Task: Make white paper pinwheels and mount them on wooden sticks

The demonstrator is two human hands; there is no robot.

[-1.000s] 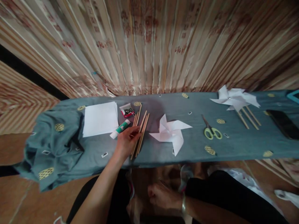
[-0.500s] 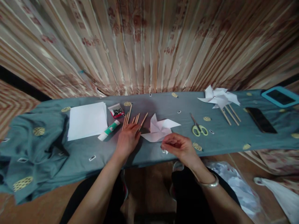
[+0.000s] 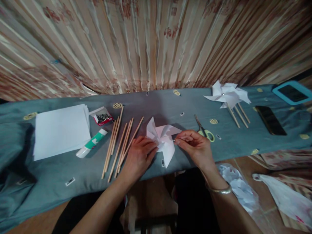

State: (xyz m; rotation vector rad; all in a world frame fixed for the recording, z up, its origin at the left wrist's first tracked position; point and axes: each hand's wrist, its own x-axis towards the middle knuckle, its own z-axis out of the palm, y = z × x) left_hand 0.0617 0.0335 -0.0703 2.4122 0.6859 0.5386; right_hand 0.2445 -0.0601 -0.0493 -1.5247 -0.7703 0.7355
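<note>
A white paper pinwheel (image 3: 164, 134) without a stick lies in front of me on the grey cloth. My left hand (image 3: 140, 156) is closed on its left side, fingertips near the centre fold. Just right of the paper, my right hand (image 3: 196, 148) pinches a small shiny thumbtack (image 3: 174, 140) between thumb and fingers. Several wooden sticks (image 3: 119, 146) lie left of my left hand. Beyond them are an open box of thumbtacks (image 3: 102, 116) and a glue stick (image 3: 91, 143) with a green label. Scissors (image 3: 207, 135) with green handles lie partly behind my right hand.
White paper sheets (image 3: 60, 131) are stacked at the left. At the back right lie pinwheels on sticks (image 3: 229, 94), a black phone (image 3: 271, 120) and a blue-framed tablet (image 3: 293, 92). A curtain (image 3: 146, 45) hangs behind the table. Plastic bags (image 3: 240, 187) lie on the floor.
My left hand has moved from the sticks to the pinwheel, which has turned. My right hand has risen beside the paper with the thumbtack showing. The view has shifted slightly.
</note>
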